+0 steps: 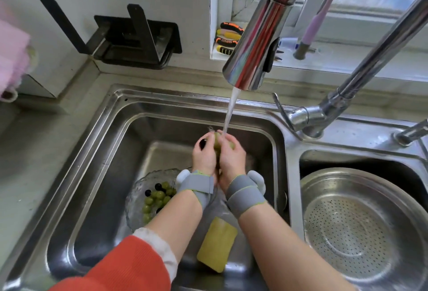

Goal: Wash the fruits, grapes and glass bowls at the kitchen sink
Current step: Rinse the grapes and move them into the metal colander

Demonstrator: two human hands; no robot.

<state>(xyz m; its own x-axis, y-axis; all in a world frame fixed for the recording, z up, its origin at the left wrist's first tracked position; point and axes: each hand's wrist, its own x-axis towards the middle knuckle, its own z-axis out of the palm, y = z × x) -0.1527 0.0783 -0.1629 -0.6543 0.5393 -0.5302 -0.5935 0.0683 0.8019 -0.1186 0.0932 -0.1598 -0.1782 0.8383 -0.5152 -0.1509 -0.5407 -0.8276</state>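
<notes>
Both forearms reach over the sink (97, 133); left hand (204, 152) and right hand (231, 157) fingers clasp a green fruit (217, 141) between them.

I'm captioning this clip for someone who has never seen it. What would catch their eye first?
Water streams from the big chrome faucet onto a green fruit gripped between the left hand and right hand over the left sink basin. Below the left wrist, a glass bowl holds green and dark grapes. A metal colander fills the right basin.
</notes>
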